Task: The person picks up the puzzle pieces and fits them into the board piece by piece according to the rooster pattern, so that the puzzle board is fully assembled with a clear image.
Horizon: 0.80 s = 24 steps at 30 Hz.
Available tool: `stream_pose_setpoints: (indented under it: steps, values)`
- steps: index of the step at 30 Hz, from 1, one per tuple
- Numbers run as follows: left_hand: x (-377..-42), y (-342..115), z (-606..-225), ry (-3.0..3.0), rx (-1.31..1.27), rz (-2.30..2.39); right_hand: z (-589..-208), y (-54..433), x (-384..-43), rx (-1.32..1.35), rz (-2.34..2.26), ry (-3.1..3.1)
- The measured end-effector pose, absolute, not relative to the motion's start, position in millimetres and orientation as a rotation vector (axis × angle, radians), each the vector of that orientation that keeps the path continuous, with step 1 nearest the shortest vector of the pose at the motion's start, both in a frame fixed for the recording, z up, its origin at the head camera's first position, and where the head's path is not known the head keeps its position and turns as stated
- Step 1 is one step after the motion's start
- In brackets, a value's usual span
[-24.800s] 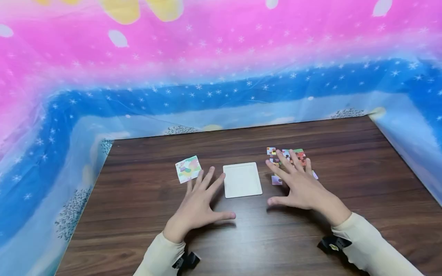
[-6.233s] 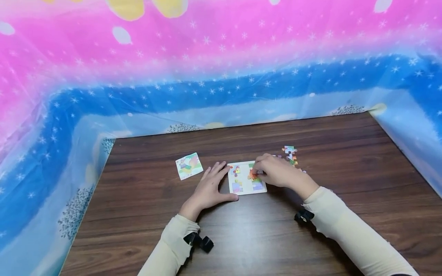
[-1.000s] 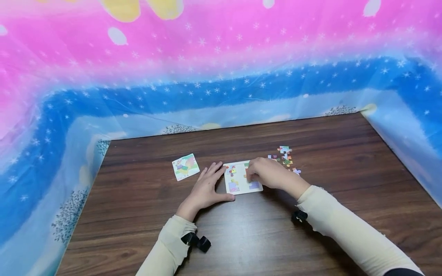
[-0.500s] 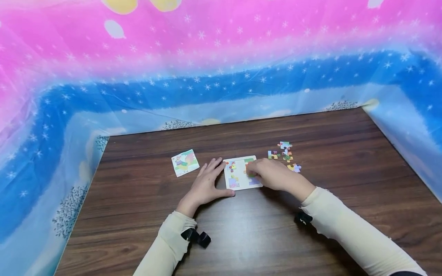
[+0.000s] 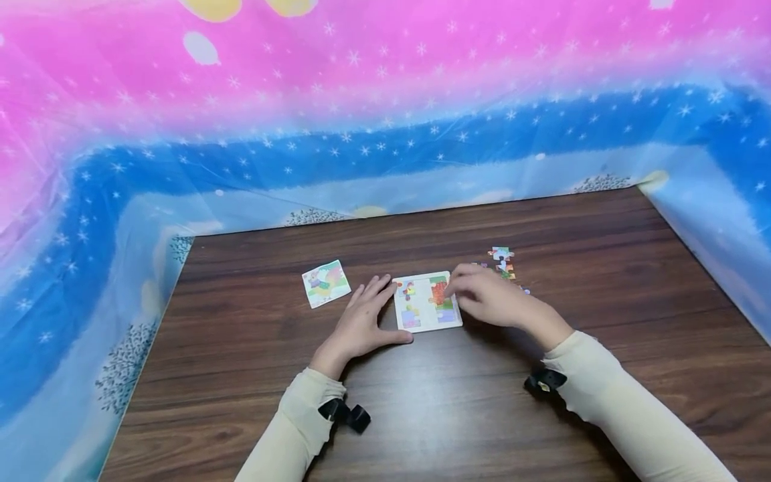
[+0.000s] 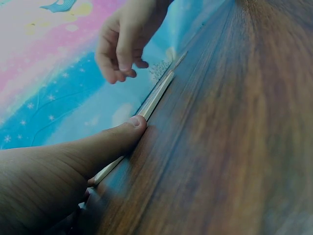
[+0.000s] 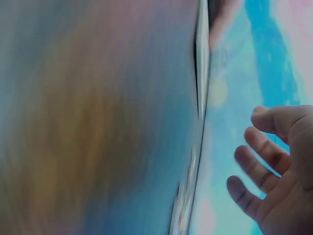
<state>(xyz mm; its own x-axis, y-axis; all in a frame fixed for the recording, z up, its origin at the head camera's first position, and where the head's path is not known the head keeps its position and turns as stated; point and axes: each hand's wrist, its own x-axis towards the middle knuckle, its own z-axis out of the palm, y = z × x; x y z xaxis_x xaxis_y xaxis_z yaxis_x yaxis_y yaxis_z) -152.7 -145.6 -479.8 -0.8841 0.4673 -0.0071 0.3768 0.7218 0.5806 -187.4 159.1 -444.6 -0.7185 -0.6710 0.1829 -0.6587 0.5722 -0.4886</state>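
A shallow white puzzle tray (image 5: 423, 302) lies on the table in the head view, with puzzle pieces along its left and right sides and a bare white strip between them. My left hand (image 5: 358, 321) spans the tray's left side, fingers straight; its thumb (image 6: 132, 128) presses the near edge in the left wrist view. Just off the tray's right edge, my right hand (image 5: 496, 296) hovers with loosely bent fingers. The right wrist view shows those fingers (image 7: 259, 166) apart with nothing between them. Nearest them is a red-orange piece (image 5: 438, 291) lying in the tray.
Several loose puzzle pieces (image 5: 501, 253) lie beyond the right hand, which partly hides them. A square picture card (image 5: 326, 284) sits left of the tray. The dark wooden table (image 5: 253, 375) ends at a patterned cloth backdrop (image 5: 385, 154).
Long ago the tray held no pieces and both hands were spread. In the last second the right hand rises off the tray's right column and shifts right, uncovering the red-orange piece. The left hand stays.
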Motion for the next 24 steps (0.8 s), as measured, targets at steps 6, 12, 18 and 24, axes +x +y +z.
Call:
stream_pose_setpoints:
  steps: [6,12,18,24]
  values:
    - [-152.4,-144.8,-478.7,2.777,0.697,0.895,-446.5,208.7,-201.9,-0.873,-1.059,2.9]
    - [-152.0,-146.1,-478.5,2.778,0.7,0.897,-448.9,240.3,-208.0,-0.761,-0.915,2.884]
    - [-151.5,-146.7,-478.1,2.772,0.698,0.906,-452.1,247.2,-222.9,-0.695,-0.871,2.856]
    - [-151.5,-144.9,-479.5,2.771,0.694,0.904,-455.1,247.1,-243.1,-0.633,-0.811,2.882]
